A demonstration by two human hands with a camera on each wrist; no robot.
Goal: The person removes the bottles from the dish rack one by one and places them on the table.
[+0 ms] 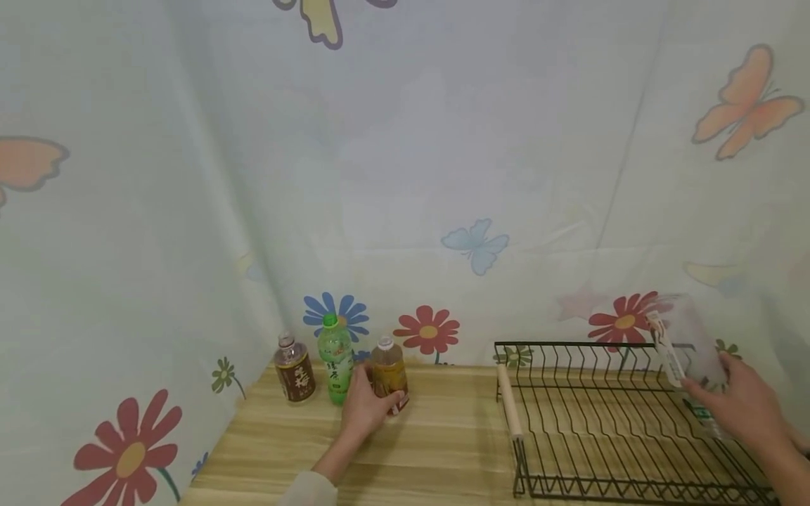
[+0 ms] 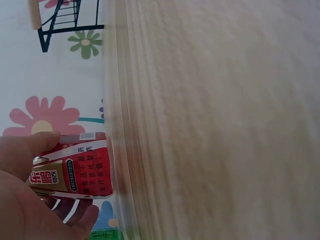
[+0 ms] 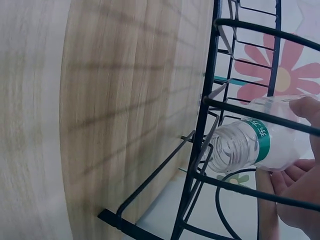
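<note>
My left hand (image 1: 365,407) grips a squat drink bottle (image 1: 389,376) standing upright on the table; the left wrist view shows its red and gold label (image 2: 82,170). Thumb and fingers lie on opposite sides of it. Over at the right, my right hand (image 1: 747,400) holds a clear plastic bottle (image 1: 692,337) turned upside down over the black wire rack (image 1: 569,344). Its uncapped neck (image 3: 232,147), with a green band above, points down among the rack's wires in the right wrist view.
Left of my left hand stand a green tea bottle (image 1: 335,355) and a brown-labelled bottle (image 1: 295,376). The rack has a pale wooden handle (image 1: 509,400) on its left side. A printed curtain (image 1: 405,176) hangs behind the wood-grain table (image 1: 443,450).
</note>
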